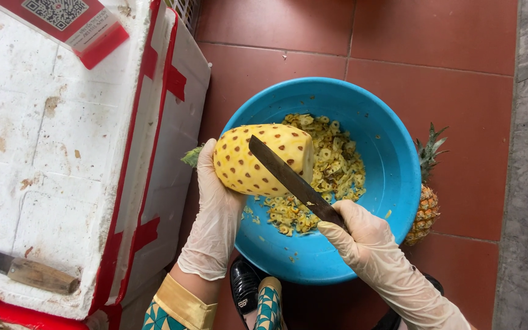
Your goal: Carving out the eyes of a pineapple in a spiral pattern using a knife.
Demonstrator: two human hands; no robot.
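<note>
Your right hand (362, 235), gloved, is closed around the handle of a long dark knife (291, 180), with the blade running up and away from that grip and lying across the peeled pineapple (258, 159). Your left hand (215, 201), also gloved, is closed on the leafy end of that fruit, holding it level, out beyond both grips and above the blue basin (392, 183). The flesh is yellow and dotted with brown eyes in slanting rows, so the step in hand reads as eye removal, with the skin already off. The next cut calls for a shallow angled stroke along one row of eyes, with your left grip turning the fruit and its fingers kept clear of the edge. Below the fruit, the cut scraps (331, 171) lie piled in the basin. Beyond your right grip, past the basin rim, an unpeeled pineapple (426, 205) lies on the red tiled floor (447, 98). Outward of your left grip stands a white foam box (62, 140) with red tape, and a second knife (25, 272) with a wooden handle rests on its lid.
</note>
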